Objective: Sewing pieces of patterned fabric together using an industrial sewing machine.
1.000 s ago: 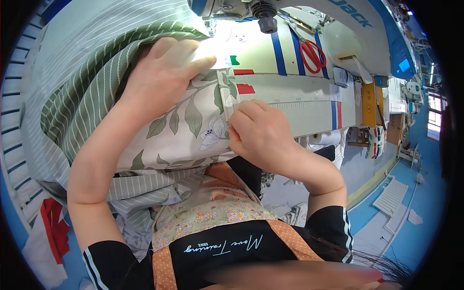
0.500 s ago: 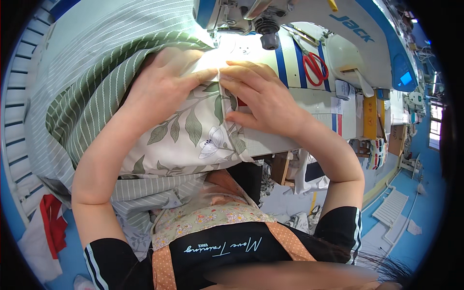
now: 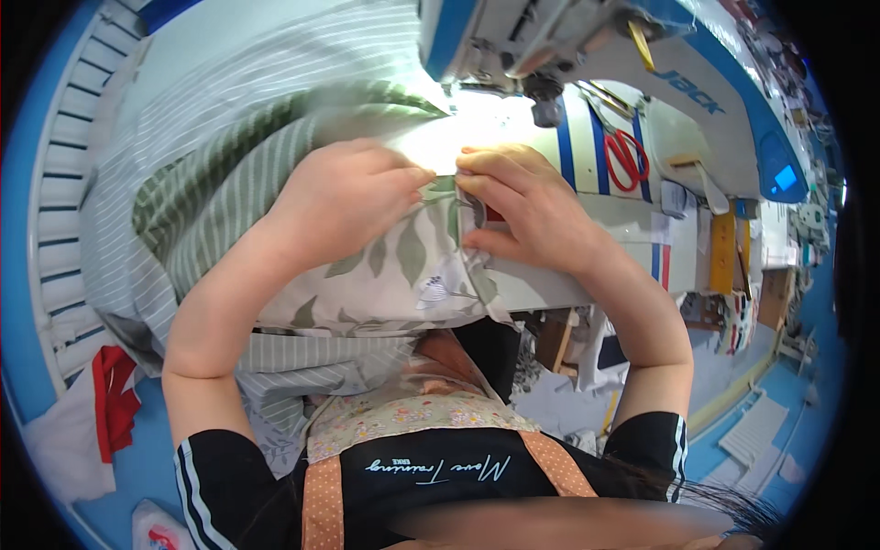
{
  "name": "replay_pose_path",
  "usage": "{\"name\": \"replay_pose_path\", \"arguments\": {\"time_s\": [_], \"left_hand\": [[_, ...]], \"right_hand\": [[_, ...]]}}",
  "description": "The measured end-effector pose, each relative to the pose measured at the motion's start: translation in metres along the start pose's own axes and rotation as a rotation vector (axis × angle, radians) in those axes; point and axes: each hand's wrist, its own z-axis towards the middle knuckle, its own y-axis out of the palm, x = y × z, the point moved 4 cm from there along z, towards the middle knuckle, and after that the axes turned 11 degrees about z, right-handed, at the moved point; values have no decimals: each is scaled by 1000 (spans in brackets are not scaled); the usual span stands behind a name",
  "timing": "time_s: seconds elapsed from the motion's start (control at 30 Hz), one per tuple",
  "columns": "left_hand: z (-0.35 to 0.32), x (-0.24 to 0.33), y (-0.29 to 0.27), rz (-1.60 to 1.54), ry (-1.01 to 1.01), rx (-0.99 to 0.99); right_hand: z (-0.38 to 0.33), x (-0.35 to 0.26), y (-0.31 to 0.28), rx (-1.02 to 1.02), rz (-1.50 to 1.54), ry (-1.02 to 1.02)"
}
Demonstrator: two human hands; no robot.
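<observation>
A cream fabric with green leaves and white flowers (image 3: 396, 266) lies on the sewing machine bed below the lit needle area, with a green-and-white striped fabric (image 3: 215, 188) bunched on its left. My left hand (image 3: 344, 202) is closed, its thumb and fingers pinching at the upper edge of the leafy fabric; glare partly hides the fingertips. Across a small gap, my right hand (image 3: 532, 206) grips the folded right edge of the same fabric, thumb lower down along it. Both hands are just in front of the sewing machine head (image 3: 513, 55).
Red-handled scissors (image 3: 627, 160) rest on the machine bed right of the needle area. A yellow box (image 3: 723, 252) stands farther right. Pale striped cloth (image 3: 110, 220) covers the left side up to a white slatted rack (image 3: 60, 229). Red and white cloth (image 3: 112, 403) hangs lower left.
The whole view has shifted, so the machine and table sit farther right and lower. My left fingers, stretched flat on the fabric before, are now drawn in; my right hand keeps its hold.
</observation>
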Motion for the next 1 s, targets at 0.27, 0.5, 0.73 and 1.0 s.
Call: {"name": "replay_pose_path", "arguments": {"time_s": [0.27, 0.5, 0.73, 1.0], "left_hand": [[-31, -109, -61, 216, -506, 30], [-46, -142, -62, -442, -891, -527], [-63, -134, -67, -630, -778, -622], [-11, -78, -52, -551, -700, -535]], "right_hand": [[0, -2, 0, 11, -18, -13], [1, -2, 0, 22, -12, -15], [1, -4, 0, 27, -16, -6], [-2, -3, 0, 44, -20, -11]]}}
